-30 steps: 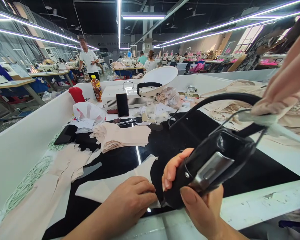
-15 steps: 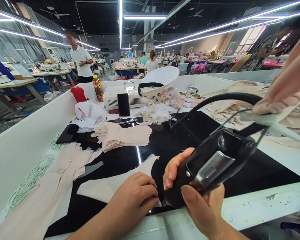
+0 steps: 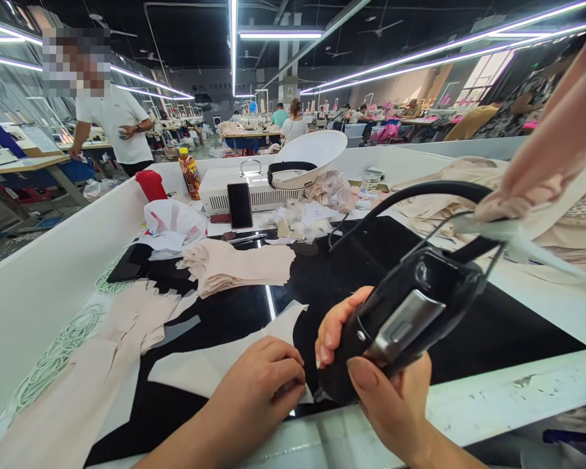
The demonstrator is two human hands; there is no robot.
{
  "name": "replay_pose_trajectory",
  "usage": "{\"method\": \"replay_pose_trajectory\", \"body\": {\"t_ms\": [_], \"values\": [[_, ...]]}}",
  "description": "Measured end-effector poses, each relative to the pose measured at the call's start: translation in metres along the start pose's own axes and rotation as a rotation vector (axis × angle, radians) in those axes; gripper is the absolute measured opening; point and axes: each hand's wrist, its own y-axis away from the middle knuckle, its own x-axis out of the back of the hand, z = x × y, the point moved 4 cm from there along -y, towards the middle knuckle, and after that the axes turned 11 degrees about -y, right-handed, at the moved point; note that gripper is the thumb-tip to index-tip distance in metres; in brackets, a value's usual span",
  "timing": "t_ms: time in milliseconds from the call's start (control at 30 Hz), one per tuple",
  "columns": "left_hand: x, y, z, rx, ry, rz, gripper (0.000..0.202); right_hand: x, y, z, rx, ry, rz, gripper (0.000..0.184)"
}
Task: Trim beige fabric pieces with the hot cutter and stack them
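Observation:
My right hand (image 3: 395, 404) is wrapped round a black corded hand tool (image 3: 390, 326) with a silver lever on its side. The tool is tilted, its lower end close to the table's front edge; its tip is mostly hidden. Just left of it, my left hand (image 3: 261, 384) has its fingers curled together and pressed down on the right end of a cream fabric piece (image 3: 200, 368). The fingertips are partly hidden. This fabric lies flat on the black glossy board (image 3: 322, 280). A thick black cable (image 3: 420, 189) arches from the tool's top back to the board.
A stack of beige fabric pieces (image 3: 244, 264) lies ahead, with longer pieces (image 3: 92, 365) at left beside green cord coils (image 3: 61, 348). Behind stand a phone (image 3: 239, 205), a white vented box (image 3: 215, 192) and a bottle (image 3: 189, 172). Pink cloth (image 3: 542, 150) hangs by the cable. A person (image 3: 114, 124) stands beyond.
The person in the white shirt has moved left and nearer. The tool shows slightly further left in the view; both my hands keep nearly the same pose.

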Motion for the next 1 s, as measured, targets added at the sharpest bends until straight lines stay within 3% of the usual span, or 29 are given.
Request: {"method": "replay_pose_trajectory", "body": {"t_ms": [1000], "values": [[0.0011,0.0052,0.0026,-0.021,-0.006,-0.014,0.016,0.0005,0.0006,0.0027,-0.026,-0.019,0.045,0.037]]}}
